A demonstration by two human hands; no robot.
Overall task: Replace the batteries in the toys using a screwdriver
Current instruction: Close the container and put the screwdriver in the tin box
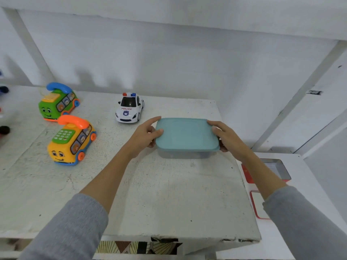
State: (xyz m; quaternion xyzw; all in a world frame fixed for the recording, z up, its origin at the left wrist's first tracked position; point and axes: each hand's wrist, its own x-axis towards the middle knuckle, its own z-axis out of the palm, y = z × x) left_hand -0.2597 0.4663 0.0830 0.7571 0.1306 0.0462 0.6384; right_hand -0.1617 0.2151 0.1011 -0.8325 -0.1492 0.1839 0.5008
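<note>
Hands on the box: left hand point(148, 133) and right hand point(226, 136) grip opposite short sides of the plastic container point(185, 155), fingers curled over the rim of its teal lid point(185, 133). It sits near the white table's point(169, 194) right edge, with bare tabletop in front toward the near edge. Police car toy point(129, 107) stands just left of it; yellow phone bus point(72, 140) and green phone bus point(58, 102) sit well apart, far left.

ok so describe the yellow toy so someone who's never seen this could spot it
On the white table, look at the left side, nearest the front edge. The yellow phone bus sits there; unlike the green phone bus behind it, it has an orange handset.
</note>
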